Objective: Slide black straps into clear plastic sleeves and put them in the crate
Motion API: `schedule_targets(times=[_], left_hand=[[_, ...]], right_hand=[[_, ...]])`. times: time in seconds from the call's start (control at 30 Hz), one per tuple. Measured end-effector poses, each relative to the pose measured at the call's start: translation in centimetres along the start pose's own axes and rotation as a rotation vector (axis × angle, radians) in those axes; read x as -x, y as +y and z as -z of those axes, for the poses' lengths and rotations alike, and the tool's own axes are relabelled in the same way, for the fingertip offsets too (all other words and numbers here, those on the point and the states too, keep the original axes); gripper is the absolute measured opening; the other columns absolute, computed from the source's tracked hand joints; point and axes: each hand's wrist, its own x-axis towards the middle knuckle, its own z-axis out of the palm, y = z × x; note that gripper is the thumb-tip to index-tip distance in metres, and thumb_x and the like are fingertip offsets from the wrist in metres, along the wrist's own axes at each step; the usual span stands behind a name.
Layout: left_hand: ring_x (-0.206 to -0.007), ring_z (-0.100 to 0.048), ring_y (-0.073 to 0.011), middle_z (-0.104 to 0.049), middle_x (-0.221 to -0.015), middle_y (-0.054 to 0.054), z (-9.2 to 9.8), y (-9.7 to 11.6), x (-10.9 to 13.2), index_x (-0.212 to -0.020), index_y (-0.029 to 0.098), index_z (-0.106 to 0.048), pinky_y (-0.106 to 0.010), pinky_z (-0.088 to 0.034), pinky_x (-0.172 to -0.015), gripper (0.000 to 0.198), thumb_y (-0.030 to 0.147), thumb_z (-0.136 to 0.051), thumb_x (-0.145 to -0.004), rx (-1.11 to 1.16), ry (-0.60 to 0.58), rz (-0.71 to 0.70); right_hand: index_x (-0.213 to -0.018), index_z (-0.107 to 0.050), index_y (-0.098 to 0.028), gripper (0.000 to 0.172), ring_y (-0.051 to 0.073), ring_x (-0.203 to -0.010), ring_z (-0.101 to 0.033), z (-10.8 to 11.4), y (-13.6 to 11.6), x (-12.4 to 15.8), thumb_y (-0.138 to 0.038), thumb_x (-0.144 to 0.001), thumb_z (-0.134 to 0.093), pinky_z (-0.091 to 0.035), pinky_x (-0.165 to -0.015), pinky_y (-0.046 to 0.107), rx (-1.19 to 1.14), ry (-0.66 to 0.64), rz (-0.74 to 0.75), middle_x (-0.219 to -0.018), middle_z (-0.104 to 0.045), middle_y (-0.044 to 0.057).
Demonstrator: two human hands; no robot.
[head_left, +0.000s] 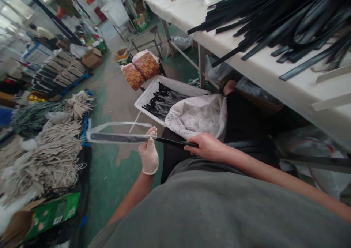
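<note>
My left hand (pixel 148 154), in a pale thin glove, is closed on the near end of a long clear plastic sleeve (pixel 115 138) that stretches out to the left. A flat black strap (pixel 172 142) lies partly inside this sleeve. Between the sleeve's mouth and my right hand the strap is bare. My bare right hand (pixel 207 146) grips the strap above my lap, with its fingers closed. Just beyond my hands, a white sack (pixel 175 120) with its mouth folded open contains crumpled clear plastic.
A white bin (pixel 142 98) holding many black strips stands behind the sack. On the white table (pixel 241 67) at right lie piles of black straps (pixel 263 17). A checkered cushioned seat (pixel 141 69) is farther off. Bundles of beige cords (pixel 49 156) fill the left side.
</note>
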Motion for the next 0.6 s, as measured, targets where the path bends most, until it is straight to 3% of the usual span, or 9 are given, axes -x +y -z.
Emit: schedule_targets(times=[0.03,0.1,0.2,0.27,0.47,0.6], left_hand=[[-0.106,-0.066,-0.0212,-0.072,-0.109,-0.008,0.6,-0.1,0.2,-0.093,0.020,-0.074,-0.039,-0.045,-0.104,0.030,0.045,-0.075,-0.075,0.045,0.041,0.077],[-0.097,-0.068,-0.0173,-0.073,-0.103,-0.006,1.1,-0.8,1.0,-0.094,0.020,-0.073,-0.035,-0.049,-0.097,0.025,0.042,-0.071,-0.081,0.170,0.111,0.367],[-0.087,-0.068,-0.0123,-0.073,-0.102,-0.004,0.5,-2.3,2.7,-0.094,0.021,-0.071,-0.028,-0.052,-0.085,0.019,0.036,-0.060,-0.091,0.347,0.199,0.810],[-0.081,-0.068,-0.0109,-0.072,-0.100,-0.003,-0.4,-3.0,3.7,-0.093,0.021,-0.070,-0.026,-0.053,-0.079,0.019,0.034,-0.056,-0.093,0.424,0.214,0.981],[-0.076,-0.067,-0.0132,-0.072,-0.093,-0.005,-3.2,-4.3,5.3,-0.095,0.020,-0.070,-0.028,-0.052,-0.080,0.019,0.037,-0.064,-0.088,0.516,0.067,1.132],[-0.080,-0.067,-0.0141,-0.072,-0.094,-0.005,-4.0,-4.3,4.7,-0.092,0.019,-0.070,-0.028,-0.051,-0.082,0.020,0.037,-0.063,-0.088,0.553,0.067,1.058]], right_hand=[[-0.074,-0.069,-0.021,0.035,0.014,-0.060,-0.057,-0.3,0.1,0.1,-0.043,-0.093,-0.051,-0.032,-0.056,0.026,0.001,-0.013,0.000,-0.066,-0.068,0.002],[-0.071,-0.067,-0.021,0.037,0.015,-0.057,-0.055,-0.5,0.3,0.4,-0.044,-0.093,-0.050,-0.031,-0.055,0.027,0.034,-0.034,-0.002,-0.064,-0.066,0.003],[-0.068,-0.066,-0.021,0.036,0.015,-0.054,-0.051,0.1,0.7,1.4,-0.043,-0.091,-0.050,-0.031,-0.054,0.029,0.113,-0.080,-0.025,-0.061,-0.063,0.003],[-0.065,-0.065,-0.022,0.036,0.015,-0.051,-0.050,0.6,0.8,2.0,-0.044,-0.090,-0.050,-0.030,-0.052,0.029,0.147,-0.117,-0.052,-0.058,-0.061,0.003],[-0.075,-0.070,-0.020,0.036,0.017,-0.056,-0.056,-0.4,0.6,0.5,-0.043,-0.090,-0.046,-0.035,-0.053,0.029,0.142,-0.115,-0.132,-0.062,-0.066,0.004],[-0.079,-0.069,-0.019,0.039,0.018,-0.059,-0.059,-0.3,1.0,0.3,-0.048,-0.091,-0.045,-0.038,-0.055,0.028,0.111,-0.137,-0.124,-0.067,-0.069,0.005]])
